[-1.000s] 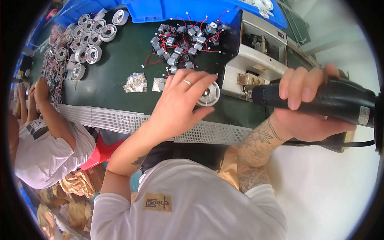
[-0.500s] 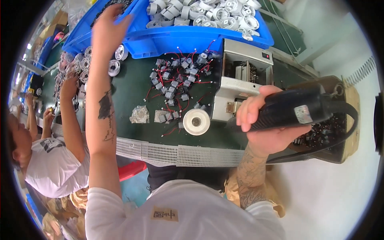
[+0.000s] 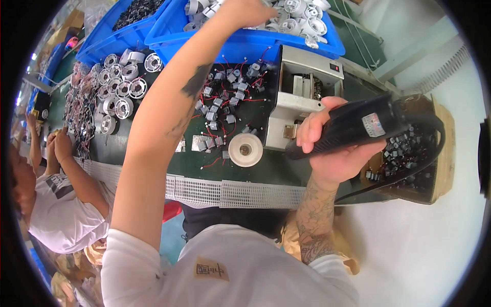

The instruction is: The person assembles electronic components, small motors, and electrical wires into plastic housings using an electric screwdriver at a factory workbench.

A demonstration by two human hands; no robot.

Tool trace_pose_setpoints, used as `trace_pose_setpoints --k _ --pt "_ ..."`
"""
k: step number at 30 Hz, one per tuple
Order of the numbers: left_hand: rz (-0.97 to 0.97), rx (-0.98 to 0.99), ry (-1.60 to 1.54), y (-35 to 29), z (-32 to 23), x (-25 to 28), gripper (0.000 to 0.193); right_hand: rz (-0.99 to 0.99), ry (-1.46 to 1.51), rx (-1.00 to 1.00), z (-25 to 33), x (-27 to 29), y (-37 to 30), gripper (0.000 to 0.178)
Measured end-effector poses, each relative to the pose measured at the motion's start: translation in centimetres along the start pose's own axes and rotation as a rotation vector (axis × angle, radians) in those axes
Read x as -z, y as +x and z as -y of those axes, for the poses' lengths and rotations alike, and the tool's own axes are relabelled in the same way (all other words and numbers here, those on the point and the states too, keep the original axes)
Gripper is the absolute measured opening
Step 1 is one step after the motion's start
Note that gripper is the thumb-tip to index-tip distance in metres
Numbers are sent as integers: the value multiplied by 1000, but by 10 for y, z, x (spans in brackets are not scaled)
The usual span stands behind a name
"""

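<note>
My right hand [image 3: 340,148] is wrapped around a black electric screwdriver [image 3: 353,125], its ribbed nose pointing left and its cord looping down from the rear. My left hand [image 3: 246,13] reaches across to the white plastic round housings [image 3: 294,25] in a blue bin [image 3: 176,48]. Its fingers lie over the parts and are partly hidden, so I cannot tell whether they grip one. Below the screwdriver's left side, a round white holder [image 3: 245,150] with a hole in its middle sits on the green table. Small grey motors [image 3: 217,110] with red wires are heaped beyond it.
A metal screw feeder [image 3: 304,105] stands right of the motors. A cardboard box [image 3: 444,153] of small parts is at the far right, beneath a coil spring [image 3: 445,69]. White housings [image 3: 123,89] and wire bundles [image 3: 79,115] lie left. A co-worker [image 3: 66,210] sits there.
My left hand has swung right, from above the bin of black parts to the bin of white housings. The right hand keeps its hold on the screwdriver. The view has shifted slightly.
</note>
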State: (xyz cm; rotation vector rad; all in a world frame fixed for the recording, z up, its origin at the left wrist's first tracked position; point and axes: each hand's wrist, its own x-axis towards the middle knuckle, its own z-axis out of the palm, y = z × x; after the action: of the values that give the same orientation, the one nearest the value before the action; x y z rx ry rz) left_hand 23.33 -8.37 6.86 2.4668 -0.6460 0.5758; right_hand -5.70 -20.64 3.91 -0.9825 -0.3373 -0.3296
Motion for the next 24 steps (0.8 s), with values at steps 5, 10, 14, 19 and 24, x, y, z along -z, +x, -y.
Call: trace_pose_setpoints --k 5,10,14,19,24 --pt "229 178 -840 -150 -54 89 49 -50 26 10 10 2 -4 106" --pt "123 -181 -634 -286 -56 55 43 60 124 12 12 -3 -3 108" --pt "21 -195 -500 -309 -62 48 42 47 73 38 10 -2 -3 108" --pt "198 -63 -320 -293 -71 81 65 19 66 28 8 -1 -3 107" --pt "78 -71 -80 -227 -12 60 22 -12 62 10 9 -4 -3 106"
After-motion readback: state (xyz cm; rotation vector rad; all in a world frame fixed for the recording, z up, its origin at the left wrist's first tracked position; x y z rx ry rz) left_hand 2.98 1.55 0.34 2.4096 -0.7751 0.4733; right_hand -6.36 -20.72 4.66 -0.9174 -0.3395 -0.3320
